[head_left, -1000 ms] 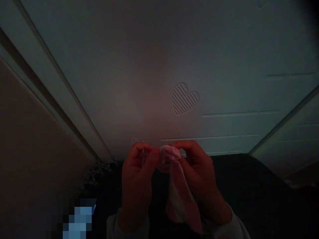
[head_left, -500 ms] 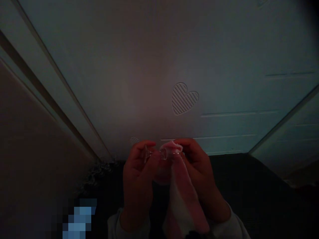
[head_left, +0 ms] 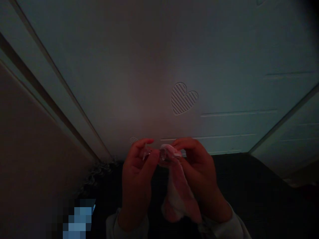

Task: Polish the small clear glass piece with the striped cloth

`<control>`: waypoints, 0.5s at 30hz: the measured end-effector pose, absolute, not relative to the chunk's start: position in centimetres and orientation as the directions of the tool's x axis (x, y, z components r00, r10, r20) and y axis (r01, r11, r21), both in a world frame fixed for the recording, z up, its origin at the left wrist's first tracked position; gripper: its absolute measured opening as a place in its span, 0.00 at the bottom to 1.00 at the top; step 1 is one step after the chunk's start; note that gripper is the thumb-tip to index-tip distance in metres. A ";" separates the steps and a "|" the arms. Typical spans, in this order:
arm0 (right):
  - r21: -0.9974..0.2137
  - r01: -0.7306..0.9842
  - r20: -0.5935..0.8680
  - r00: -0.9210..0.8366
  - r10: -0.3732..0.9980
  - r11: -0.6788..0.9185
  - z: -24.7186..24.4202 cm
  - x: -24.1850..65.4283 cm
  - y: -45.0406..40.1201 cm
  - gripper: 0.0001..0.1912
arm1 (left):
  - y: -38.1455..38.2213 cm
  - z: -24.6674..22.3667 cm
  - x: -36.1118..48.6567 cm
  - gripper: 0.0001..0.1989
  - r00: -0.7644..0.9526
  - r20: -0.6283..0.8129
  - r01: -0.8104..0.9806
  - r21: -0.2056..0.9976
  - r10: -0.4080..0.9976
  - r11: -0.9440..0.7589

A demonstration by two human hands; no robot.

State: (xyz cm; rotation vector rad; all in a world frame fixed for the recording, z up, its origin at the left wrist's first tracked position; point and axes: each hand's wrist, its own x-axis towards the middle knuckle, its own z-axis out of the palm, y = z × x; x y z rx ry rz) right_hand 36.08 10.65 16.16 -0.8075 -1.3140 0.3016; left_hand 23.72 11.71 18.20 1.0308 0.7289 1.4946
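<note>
My left hand [head_left: 137,177] is closed, thumb and fingers pinching a small clear, glass-like piece [head_left: 146,153] with a flared left end. Its other end, a clear round part, meets a pink and white striped cloth [head_left: 178,192]. With my right hand [head_left: 200,169] I grip the upper part of this cloth, bunched around the clear piece's right end. The rest of the cloth hangs loose below, between my wrists. In the dim light I cannot make out the clear piece's exact kind, and my fingers hide its middle.
A pale panel [head_left: 149,83] with an engraved striped heart [head_left: 183,98] rises in front of me. Beneath my hands lies a dark surface [head_left: 239,192]. Fringe-like dark trim [head_left: 96,172] runs along the left, near a pixelated bluish patch [head_left: 79,222].
The cloth's hanging end has swung up and to the left, and its top is bunched differently around the clear piece. Both hands have shifted only slightly.
</note>
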 end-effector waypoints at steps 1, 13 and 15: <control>-0.677 0.238 0.735 0.261 0.626 0.696 16.1 36.1 10.6 0.07 | 11.7 18.2 23.7 0.08 0.002 0.207 -0.441 0.878 0.978 -0.185; -0.717 0.288 0.697 0.269 0.665 0.635 16.3 36.0 10.5 0.06 | 11.7 18.4 23.8 0.09 -0.002 0.178 -0.468 0.869 0.984 -0.158; -0.702 0.285 0.712 0.266 0.650 0.652 16.3 36.0 10.6 0.06 | 11.7 18.4 23.8 0.09 -0.004 0.178 -0.466 0.871 0.984 -0.159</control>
